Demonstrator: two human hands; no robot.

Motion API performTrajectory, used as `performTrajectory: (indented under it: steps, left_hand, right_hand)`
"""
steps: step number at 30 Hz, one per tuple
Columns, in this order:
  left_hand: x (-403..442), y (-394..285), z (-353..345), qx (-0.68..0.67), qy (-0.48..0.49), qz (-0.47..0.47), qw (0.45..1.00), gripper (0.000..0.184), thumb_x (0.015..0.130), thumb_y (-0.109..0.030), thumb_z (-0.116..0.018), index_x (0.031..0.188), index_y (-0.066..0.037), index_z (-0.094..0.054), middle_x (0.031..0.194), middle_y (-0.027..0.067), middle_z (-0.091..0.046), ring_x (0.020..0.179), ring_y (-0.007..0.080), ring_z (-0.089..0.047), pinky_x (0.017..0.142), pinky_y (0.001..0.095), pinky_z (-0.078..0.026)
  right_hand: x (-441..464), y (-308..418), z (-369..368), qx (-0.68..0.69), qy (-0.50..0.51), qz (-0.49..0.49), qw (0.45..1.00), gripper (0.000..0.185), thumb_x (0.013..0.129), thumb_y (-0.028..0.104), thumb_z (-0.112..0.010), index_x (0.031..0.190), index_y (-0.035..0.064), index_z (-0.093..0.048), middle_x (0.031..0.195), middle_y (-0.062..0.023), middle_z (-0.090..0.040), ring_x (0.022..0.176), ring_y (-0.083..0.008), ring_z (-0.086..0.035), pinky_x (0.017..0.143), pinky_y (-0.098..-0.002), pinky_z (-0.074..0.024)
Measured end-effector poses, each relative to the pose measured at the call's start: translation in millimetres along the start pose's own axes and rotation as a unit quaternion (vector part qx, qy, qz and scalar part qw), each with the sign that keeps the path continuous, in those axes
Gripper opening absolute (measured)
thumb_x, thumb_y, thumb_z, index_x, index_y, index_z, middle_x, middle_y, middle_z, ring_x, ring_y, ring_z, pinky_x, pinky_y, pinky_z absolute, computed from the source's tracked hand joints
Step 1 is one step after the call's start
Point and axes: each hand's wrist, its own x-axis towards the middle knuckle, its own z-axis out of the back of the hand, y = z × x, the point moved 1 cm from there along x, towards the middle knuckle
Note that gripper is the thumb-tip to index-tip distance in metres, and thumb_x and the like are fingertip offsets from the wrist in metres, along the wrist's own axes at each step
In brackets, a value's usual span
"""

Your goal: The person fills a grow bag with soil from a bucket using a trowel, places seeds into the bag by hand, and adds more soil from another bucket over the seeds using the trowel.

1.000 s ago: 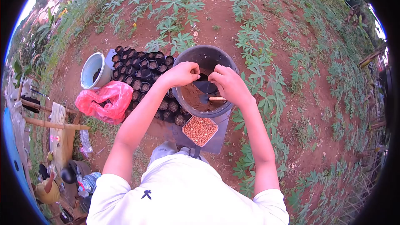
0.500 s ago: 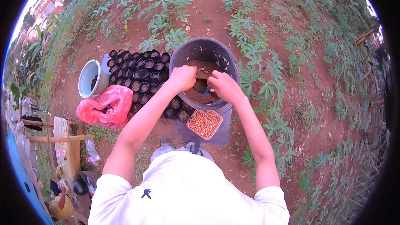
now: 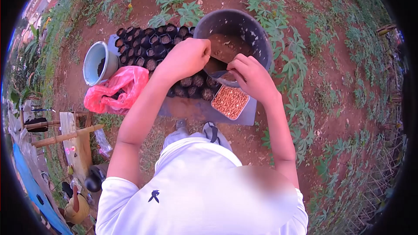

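Note:
Between my two hands is a small black plastic planting bag [image 3: 214,66], its mouth stretched apart over the near rim of a big dark bucket [image 3: 260,39]. My left hand [image 3: 188,57] pinches the bag's left edge with closed fingers. The opposite edge is gripped by my right hand [image 3: 247,73], fingers bent and pressed together. Brown soil [image 3: 233,45] lies inside the bucket. Just below my right hand stands a square tub of orange-brown seeds [image 3: 230,102]. Rows of soil-filled black planting bags [image 3: 152,41] stand to the left, partly covered by my left forearm.
A pale blue bucket [image 3: 90,65] with dark contents and a pink plastic bag [image 3: 115,92] sit at the left. Everything rests on a grey board [image 3: 183,109]. Leafy plants [image 3: 281,35] grow in rows beyond and to the right. Another person [image 3: 77,206] is at lower left.
My view has shifted, so the bucket and seed tub appear farther right and higher. Both hands have come up nearer the bucket's near rim, and the black bag between them shows more plainly.

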Motion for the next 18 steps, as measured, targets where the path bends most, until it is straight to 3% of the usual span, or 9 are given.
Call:
performTrajectory:
  steps: [5, 12, 18]
  left_hand:
    - [-64, 28, 2, -0.036, 0.045, 0.043, 0.997, 0.008, 0.081, -0.005, -0.064, 0.085, 0.002, -0.062, 0.073, 0.0173, -0.066, 0.07, 0.0304, -0.067, 0.064, 0.0391, -0.05]
    - [-148, 126, -103, -0.062, 0.056, 0.117, 0.99, 0.009, 0.082, -0.006, -0.065, 0.087, 0.001, -0.063, 0.08, 0.02, -0.068, 0.079, 0.0359, -0.068, 0.07, 0.0434, -0.053]
    - [-180, 181, -174, -0.097, 0.081, 0.185, 0.975, 0.009, 0.082, -0.008, -0.064, 0.087, 0.0, -0.061, 0.088, 0.0225, -0.068, 0.089, 0.0409, -0.066, 0.076, 0.0502, -0.052]
  right_hand:
    - [-12, 40, -53, 0.022, 0.024, 0.005, 0.999, 0.012, 0.082, 0.006, -0.065, 0.093, 0.0065, -0.06, 0.091, -0.009, -0.057, 0.085, -0.0311, -0.057, 0.076, -0.0403, -0.0451]
    - [-58, 39, -202, 0.096, 0.098, -0.097, 0.986, 0.013, 0.084, 0.008, -0.063, 0.096, 0.005, -0.06, 0.094, -0.0111, -0.058, 0.092, -0.0328, -0.059, 0.079, -0.0419, -0.0468]
    - [-80, 27, -284, 0.085, 0.084, -0.136, 0.983, 0.013, 0.083, 0.007, -0.063, 0.095, 0.0064, -0.059, 0.095, -0.0103, -0.058, 0.092, -0.0314, -0.061, 0.082, -0.0416, -0.0469]
